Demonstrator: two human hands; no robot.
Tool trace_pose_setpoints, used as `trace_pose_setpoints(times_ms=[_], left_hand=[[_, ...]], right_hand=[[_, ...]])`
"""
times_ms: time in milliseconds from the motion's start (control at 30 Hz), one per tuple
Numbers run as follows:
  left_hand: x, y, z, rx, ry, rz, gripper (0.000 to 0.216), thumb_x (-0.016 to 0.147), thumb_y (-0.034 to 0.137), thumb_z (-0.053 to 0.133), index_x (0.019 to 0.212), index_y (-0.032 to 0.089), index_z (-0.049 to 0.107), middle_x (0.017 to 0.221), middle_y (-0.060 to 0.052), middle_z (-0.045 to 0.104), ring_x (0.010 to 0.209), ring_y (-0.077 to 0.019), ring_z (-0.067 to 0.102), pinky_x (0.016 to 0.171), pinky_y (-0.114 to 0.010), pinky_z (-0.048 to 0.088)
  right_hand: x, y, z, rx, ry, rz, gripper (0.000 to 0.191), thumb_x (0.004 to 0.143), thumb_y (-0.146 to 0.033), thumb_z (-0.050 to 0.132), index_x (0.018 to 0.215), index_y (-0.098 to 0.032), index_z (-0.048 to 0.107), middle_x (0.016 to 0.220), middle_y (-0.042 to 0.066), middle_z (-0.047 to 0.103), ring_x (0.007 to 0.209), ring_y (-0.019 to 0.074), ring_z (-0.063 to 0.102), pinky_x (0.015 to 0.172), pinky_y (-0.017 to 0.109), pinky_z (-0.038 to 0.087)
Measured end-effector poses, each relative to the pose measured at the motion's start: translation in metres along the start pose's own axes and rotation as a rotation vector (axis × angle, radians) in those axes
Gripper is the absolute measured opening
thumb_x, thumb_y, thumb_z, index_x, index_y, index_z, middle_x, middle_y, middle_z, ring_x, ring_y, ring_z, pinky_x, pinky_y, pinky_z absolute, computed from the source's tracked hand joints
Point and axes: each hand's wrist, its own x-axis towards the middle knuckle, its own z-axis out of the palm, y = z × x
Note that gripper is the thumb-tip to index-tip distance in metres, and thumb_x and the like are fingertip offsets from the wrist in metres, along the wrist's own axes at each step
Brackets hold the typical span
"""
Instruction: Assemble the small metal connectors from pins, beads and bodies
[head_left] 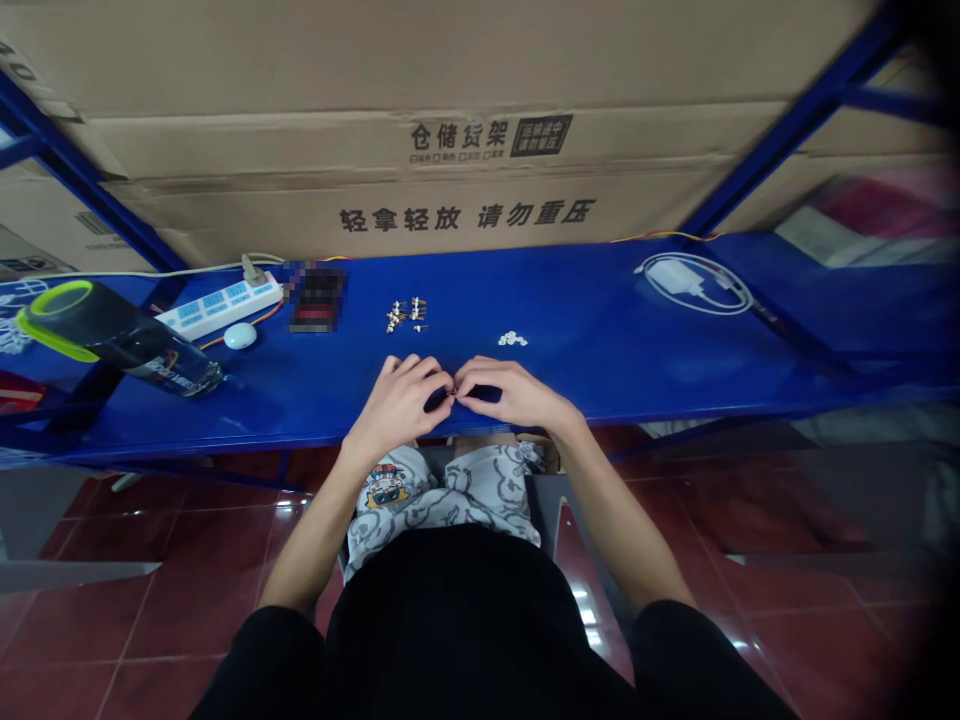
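- Left hand (401, 400) and right hand (511, 392) meet fingertip to fingertip on the counter (600, 340), both pinching a tiny part (452, 397).
- Pins (406, 314) lie just beyond the left hand, white bits (513, 339) beyond the right.

Both hands (457, 395) meet at the shelf's (600, 330) front edge, small metal parts (406, 314) just behind, power strip (220, 307) far left, coiled charger (694, 281) far right.

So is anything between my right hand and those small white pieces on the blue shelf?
Nothing visible: only bare blue shelf lies between the right hand and the white pieces just beyond it.
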Motion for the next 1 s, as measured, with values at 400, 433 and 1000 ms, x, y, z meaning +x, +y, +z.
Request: trace_pose_setpoints(times_ms=[400, 433, 1000], left_hand=[[0.0010, 0.0026, 0.0062, 0.050, 0.007, -0.024, 0.013, 0.098, 0.031, 0.054, 0.101, 0.023, 0.064, 0.106, -0.004, 0.062, 0.096, -0.0240, 0.054, 0.083, -0.040, 0.036], [0.0013, 0.0028, 0.0067, 0.051, 0.006, -0.026, 0.013, 0.098, 0.031, 0.054, 0.101, 0.024, 0.065, 0.106, -0.004, 0.062, 0.096, -0.0240, 0.054, 0.082, -0.040, 0.036], [0.0028, 0.0054, 0.0078, 0.067, 0.001, -0.016, 0.016, 0.098, 0.030, 0.052, 0.106, 0.025, 0.065, 0.107, -0.005, 0.061, 0.096, -0.0248, 0.051, 0.082, -0.040, 0.036]], right_hand=[[-0.0001, -0.0006, 0.0007, 0.008, -0.001, 0.036, 0.009, 0.092, -0.018, 0.057, 0.088, -0.021, 0.065, 0.098, 0.005, 0.065, 0.089, 0.0180, 0.060, 0.082, 0.034, 0.049], [-0.0002, -0.0004, 0.0007, 0.010, -0.003, 0.038, 0.009, 0.091, -0.018, 0.057, 0.087, -0.020, 0.064, 0.098, 0.005, 0.065, 0.089, 0.0177, 0.059, 0.082, 0.033, 0.048], [0.0006, -0.0006, -0.0004, 0.043, -0.025, 0.063, 0.007, 0.087, -0.014, 0.058, 0.084, -0.021, 0.057, 0.096, 0.003, 0.059, 0.086, 0.0160, 0.055, 0.079, 0.031, 0.046]])
